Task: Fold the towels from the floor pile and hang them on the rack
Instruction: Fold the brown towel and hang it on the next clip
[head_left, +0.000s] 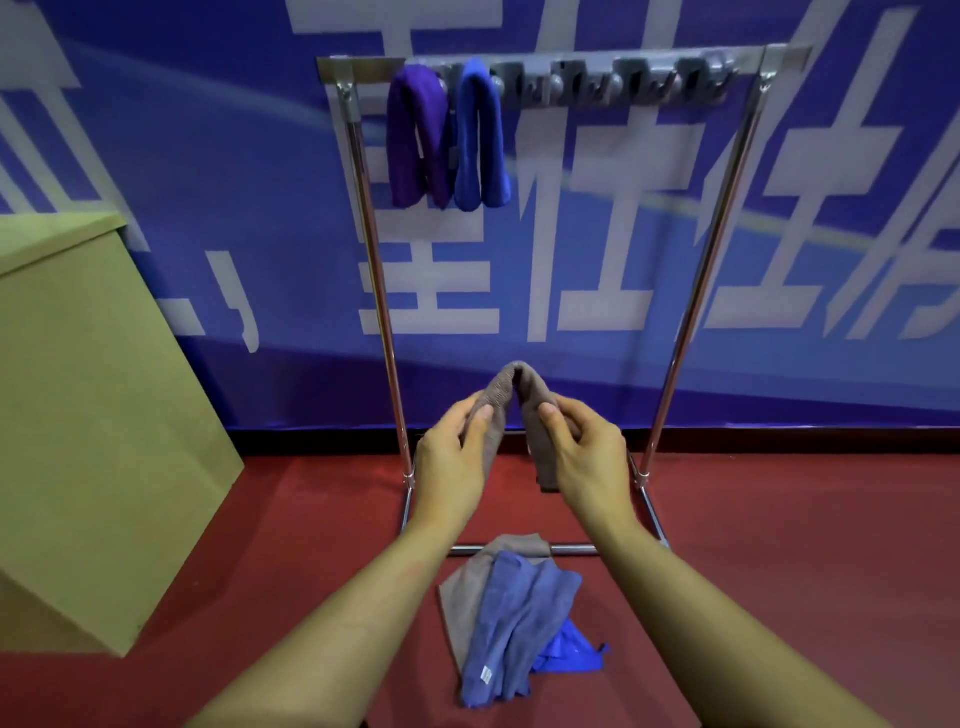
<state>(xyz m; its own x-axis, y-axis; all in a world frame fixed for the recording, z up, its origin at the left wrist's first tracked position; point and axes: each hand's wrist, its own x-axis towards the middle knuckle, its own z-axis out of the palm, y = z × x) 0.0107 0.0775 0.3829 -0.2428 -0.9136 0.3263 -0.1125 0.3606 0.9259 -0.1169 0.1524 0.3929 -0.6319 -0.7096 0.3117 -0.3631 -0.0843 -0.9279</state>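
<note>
Both hands had a grip on the brown towel (519, 395), so we held it up folded in a hump in front of the rack (691, 291): left hand (452, 457) pinching one side, right hand (587, 457) pinching the other. Up on the rack's hooks we already had a purple towel (415, 140) and a blue towel (480, 140) hanging side by side. Down on the red floor (779, 571), the pile (511, 613) sat between our forearms, just in front of the rack's bottom bar.
</note>
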